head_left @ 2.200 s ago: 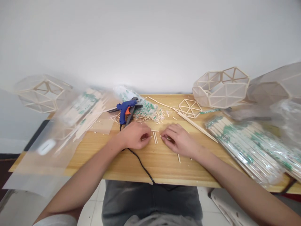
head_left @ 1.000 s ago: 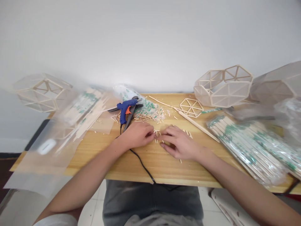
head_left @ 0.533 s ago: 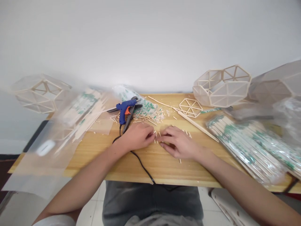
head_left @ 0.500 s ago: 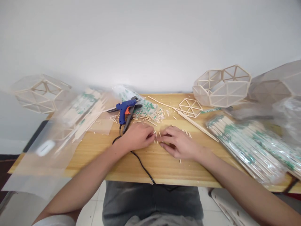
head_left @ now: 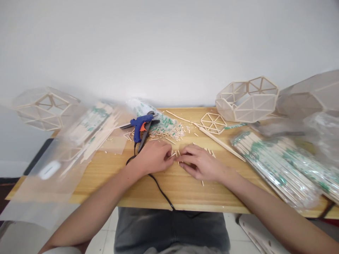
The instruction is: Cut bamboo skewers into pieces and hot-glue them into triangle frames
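Observation:
My left hand [head_left: 156, 156] is closed over the wooden table [head_left: 106, 183], its thumb and finger pinched around what looks like a short wooden stick piece [head_left: 173, 155]. Facing it, my right hand [head_left: 200, 161] has its fingers apart, with the index fingertip almost touching my left fingertips. Several cut stick pieces [head_left: 213, 153] lie just beyond my right hand, and others lie between the two hands. Behind my left hand rest a blue glue gun [head_left: 140, 126] with an orange trigger and a dark-handled tool [head_left: 144, 139].
A heap of stick offcuts [head_left: 177, 133] lies by a green-printed plastic bag [head_left: 156, 116]. A hexagonal stick frame [head_left: 213, 123], long sticks [head_left: 222, 144], and packed stick bundles [head_left: 275, 169] are rightward. Covered stick frameworks [head_left: 247, 100] stand behind. A black cord [head_left: 161, 188] crosses the front edge.
My left hand has shifted slightly down and its fingertips have come closer to my right fingertips. The right hand has barely moved. The whole view has dropped slightly.

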Action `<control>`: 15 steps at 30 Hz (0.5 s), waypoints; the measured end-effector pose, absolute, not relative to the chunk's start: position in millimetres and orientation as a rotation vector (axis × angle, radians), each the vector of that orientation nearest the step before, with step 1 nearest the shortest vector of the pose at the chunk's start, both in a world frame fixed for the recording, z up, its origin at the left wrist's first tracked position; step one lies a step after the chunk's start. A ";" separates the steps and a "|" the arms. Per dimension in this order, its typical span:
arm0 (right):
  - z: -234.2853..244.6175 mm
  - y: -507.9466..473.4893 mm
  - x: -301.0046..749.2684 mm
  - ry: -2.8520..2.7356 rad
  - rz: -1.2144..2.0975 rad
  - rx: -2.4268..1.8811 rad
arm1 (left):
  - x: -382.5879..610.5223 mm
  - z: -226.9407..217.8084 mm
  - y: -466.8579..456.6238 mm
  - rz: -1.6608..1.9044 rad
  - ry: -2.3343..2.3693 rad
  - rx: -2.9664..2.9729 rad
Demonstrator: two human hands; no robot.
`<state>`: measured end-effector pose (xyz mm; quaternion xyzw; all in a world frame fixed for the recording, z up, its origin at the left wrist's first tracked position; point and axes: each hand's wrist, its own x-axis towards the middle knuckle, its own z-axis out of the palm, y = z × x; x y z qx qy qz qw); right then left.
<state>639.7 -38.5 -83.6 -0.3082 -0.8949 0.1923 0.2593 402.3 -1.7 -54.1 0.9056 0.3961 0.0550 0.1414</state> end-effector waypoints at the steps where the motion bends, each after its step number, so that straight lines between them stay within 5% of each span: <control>1: -83.9 -38.4 639.8 -2.421 0.525 -0.837 | 402.6 -53.5 -2.7 0.155 1.135 2.611; 15: -82.9 -38.4 639.0 -2.398 0.545 -0.822 | 392.5 -60.4 10.8 0.307 1.211 2.995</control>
